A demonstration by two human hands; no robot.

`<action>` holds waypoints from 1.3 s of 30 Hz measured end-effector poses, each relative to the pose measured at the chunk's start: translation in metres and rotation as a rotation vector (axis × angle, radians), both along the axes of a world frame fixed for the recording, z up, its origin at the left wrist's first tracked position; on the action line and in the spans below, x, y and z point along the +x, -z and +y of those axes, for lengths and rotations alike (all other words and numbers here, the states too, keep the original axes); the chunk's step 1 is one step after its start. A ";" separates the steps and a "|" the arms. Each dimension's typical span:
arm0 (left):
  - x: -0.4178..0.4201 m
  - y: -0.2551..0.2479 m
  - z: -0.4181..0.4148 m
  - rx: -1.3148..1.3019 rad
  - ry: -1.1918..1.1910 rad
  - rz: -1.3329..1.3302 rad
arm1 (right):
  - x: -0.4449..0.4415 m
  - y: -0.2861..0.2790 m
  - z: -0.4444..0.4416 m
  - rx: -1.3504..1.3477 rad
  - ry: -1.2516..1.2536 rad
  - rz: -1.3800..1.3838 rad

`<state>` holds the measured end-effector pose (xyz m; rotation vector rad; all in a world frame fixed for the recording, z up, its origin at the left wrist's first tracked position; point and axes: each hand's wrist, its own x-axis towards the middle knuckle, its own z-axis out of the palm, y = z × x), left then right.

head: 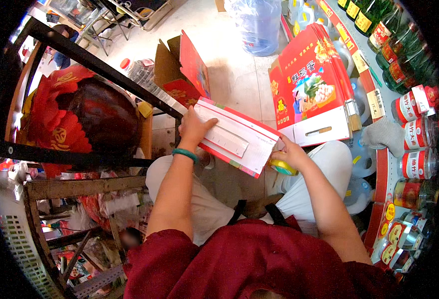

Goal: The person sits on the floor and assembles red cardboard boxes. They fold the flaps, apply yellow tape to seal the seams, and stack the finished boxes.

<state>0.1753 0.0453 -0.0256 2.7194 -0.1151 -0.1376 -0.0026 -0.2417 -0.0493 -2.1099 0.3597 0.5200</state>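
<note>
A red and white cardboard box (238,138) lies across my lap level, its white face with a long handle strip turned up. My left hand (195,127), with a green bangle at the wrist, grips the box's left end, thumb on the white face. At the box's right end, my right hand (288,153) holds the corner. A yellow-green round item (284,167) is just under my right fingers; whether they hold it is unclear. Several flattened red egg cartons (309,86) stand stacked by my right knee. An open red carton (189,71) stands on the floor ahead.
Shelves with bottles (391,71) and jars (416,134) line the right; a grey glove (384,136) lies at their edge. A black metal frame (103,67) and a rusty rack (88,187) stand left. Ahead is a plastic-wrapped blue container (258,28). A person (62,48) is far left.
</note>
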 end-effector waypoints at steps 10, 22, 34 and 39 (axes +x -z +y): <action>0.010 -0.004 0.009 -0.239 0.090 0.005 | 0.003 0.000 -0.001 0.042 0.021 -0.045; -0.093 -0.003 -0.046 -0.034 0.398 -0.444 | -0.001 0.018 -0.004 0.023 0.019 -0.156; -0.110 0.001 -0.053 0.068 0.587 -0.509 | 0.002 0.017 -0.007 0.061 0.034 -0.105; -0.115 0.003 -0.072 0.110 0.519 -0.429 | 0.001 -0.001 -0.002 0.246 0.085 -0.123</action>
